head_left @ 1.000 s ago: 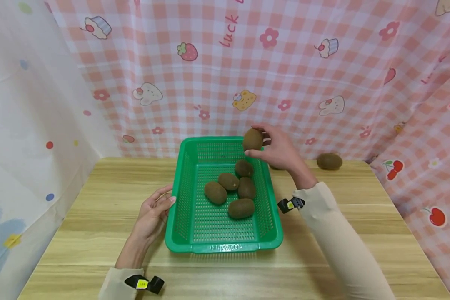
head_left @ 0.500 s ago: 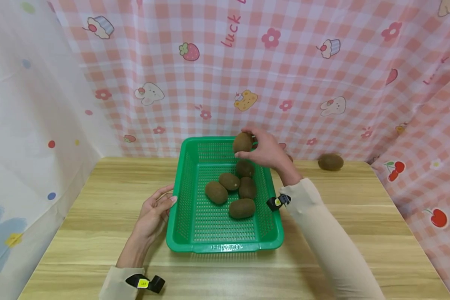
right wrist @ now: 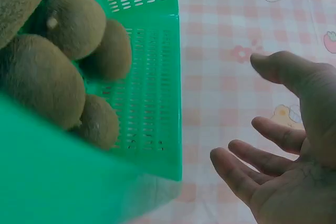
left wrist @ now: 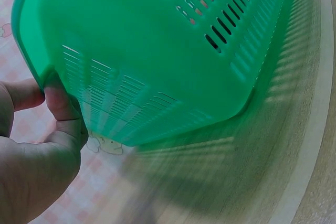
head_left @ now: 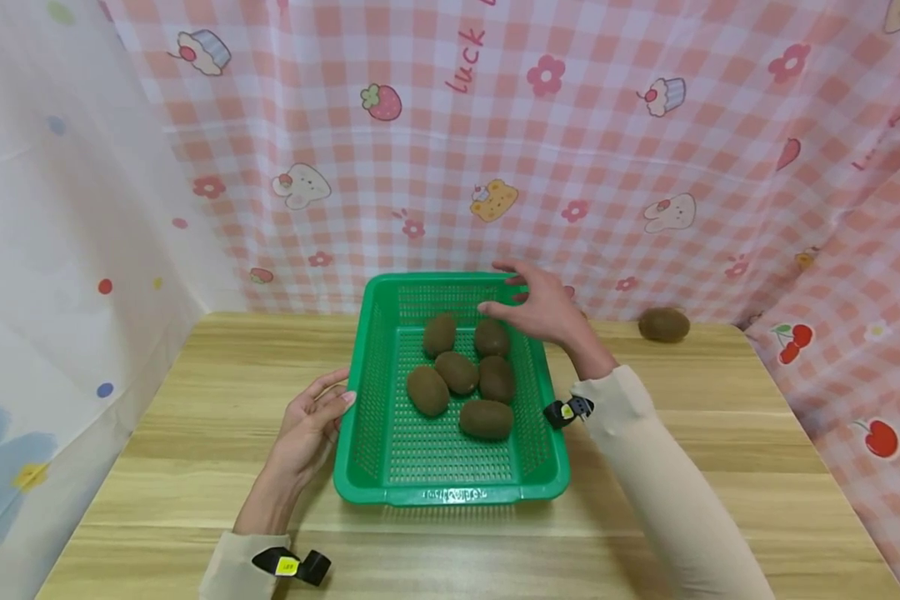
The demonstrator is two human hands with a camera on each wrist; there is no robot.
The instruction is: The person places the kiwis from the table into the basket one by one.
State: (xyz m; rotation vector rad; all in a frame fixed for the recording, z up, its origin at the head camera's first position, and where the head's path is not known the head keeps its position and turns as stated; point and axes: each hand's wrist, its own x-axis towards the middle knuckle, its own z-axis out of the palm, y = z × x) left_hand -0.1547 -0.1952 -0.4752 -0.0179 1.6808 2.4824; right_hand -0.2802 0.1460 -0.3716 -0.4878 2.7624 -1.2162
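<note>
A green plastic basket (head_left: 450,496) stands on the table with several brown kiwis (head_left: 486,419) lying in it. At its left side, my left hand (head_left: 306,437) pinches the rim between thumb and finger, as the left wrist view shows. My right hand (head_left: 543,312) hovers over the basket's far right corner, fingers spread and holding nothing. Beneath that hand, near the far wall, lies one kiwi (head_left: 440,336) beside another kiwi (head_left: 492,338). In the right wrist view the spread fingers are apart from the basket wall (right wrist: 157,77).
One kiwi (head_left: 663,324) lies on the wooden table (head_left: 705,433) at the back right. A sliver of another kiwi (head_left: 584,315) shows behind my right wrist. A pink checked cloth (head_left: 420,183) hangs right behind the table, and a white cloth (head_left: 82,208) hangs at the left.
My right hand has carried a kiwi leftward over the basket's far end and let it go. It now lies inside, and two kiwis near it have shifted slightly. The left hand has stayed put.
</note>
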